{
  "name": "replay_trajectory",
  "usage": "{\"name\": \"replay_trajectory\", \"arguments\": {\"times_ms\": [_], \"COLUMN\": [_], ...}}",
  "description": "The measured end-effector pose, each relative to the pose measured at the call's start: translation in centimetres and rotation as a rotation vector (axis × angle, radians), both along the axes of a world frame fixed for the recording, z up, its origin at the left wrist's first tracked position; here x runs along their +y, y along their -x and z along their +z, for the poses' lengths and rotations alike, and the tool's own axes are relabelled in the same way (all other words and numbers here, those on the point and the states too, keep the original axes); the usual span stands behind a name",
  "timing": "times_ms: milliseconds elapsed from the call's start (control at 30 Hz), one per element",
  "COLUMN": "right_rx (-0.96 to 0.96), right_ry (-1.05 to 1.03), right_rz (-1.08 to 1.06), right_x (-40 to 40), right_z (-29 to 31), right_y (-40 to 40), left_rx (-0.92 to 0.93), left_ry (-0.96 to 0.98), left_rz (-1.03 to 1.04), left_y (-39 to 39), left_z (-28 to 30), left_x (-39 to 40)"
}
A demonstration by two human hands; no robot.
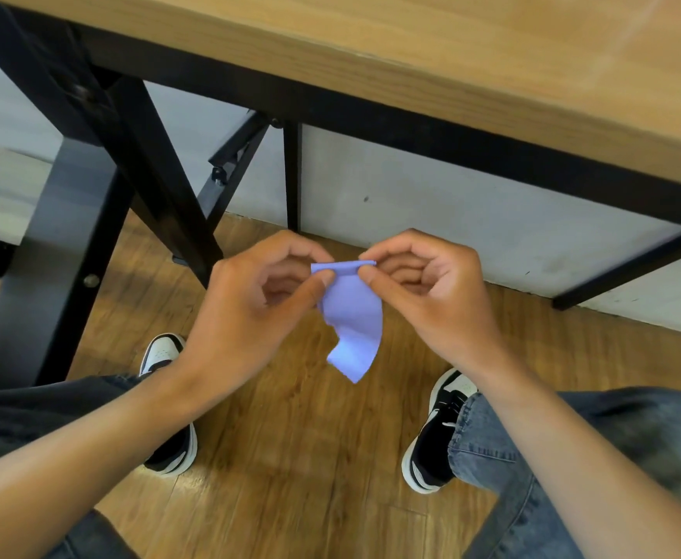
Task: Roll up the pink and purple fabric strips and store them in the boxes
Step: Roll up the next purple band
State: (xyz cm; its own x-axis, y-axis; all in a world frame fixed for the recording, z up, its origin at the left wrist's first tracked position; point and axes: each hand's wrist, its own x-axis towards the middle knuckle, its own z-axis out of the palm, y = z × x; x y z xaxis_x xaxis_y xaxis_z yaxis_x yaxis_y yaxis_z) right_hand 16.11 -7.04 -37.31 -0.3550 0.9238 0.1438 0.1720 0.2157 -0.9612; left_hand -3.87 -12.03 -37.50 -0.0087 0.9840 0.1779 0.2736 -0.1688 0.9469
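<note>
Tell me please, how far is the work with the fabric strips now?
Done: nothing finished shows; no rolled strip and no box is in view. In hand: the left hand and right hand pinch the top edge of a purple fabric strip, where a first narrow turn seems begun; the rest hangs loose above the wooden floor. Left: rolling this strip fully and storing it. No pink strips are in view.

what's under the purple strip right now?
Nothing supports the purple strip: both hands pinch its top edge and it hangs free. Below it lies the wooden floor, between two shoes. The floor patch directly behind the strip is hidden.
</note>
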Motion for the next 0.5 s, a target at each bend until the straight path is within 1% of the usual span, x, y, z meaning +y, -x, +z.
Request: {"name": "replay_trajectory", "arguments": {"times_ms": [100,200,300,400,500], "right_rx": [0.118,0.185,0.199,0.172,0.167], "right_ry": [0.068,0.182,0.246,0.227,0.19], "right_rz": [-0.026,0.011,0.023,-0.012,-0.02], "right_x": [0.07,-0.06,-0.15,-0.19,-0.24], "right_z": [0.29,0.26,0.07,0.0,0.18], "right_y": [-0.07,0.07,0.13,0.18,0.22], "left_rx": [-0.152,-0.263,-0.233,-0.239,-0.281], "left_ry": [0.006,0.038,0.026,0.02,0.098], "left_rz": [0.024,0.061,0.079,0.03,0.004], "left_y": [-0.09,-0.19,-0.22,-0.27,-0.38], "left_z": [0.22,0.17,0.05,0.14,0.31], "left_x": [0.15,0.19,0.04,-0.11,-0.08]}}
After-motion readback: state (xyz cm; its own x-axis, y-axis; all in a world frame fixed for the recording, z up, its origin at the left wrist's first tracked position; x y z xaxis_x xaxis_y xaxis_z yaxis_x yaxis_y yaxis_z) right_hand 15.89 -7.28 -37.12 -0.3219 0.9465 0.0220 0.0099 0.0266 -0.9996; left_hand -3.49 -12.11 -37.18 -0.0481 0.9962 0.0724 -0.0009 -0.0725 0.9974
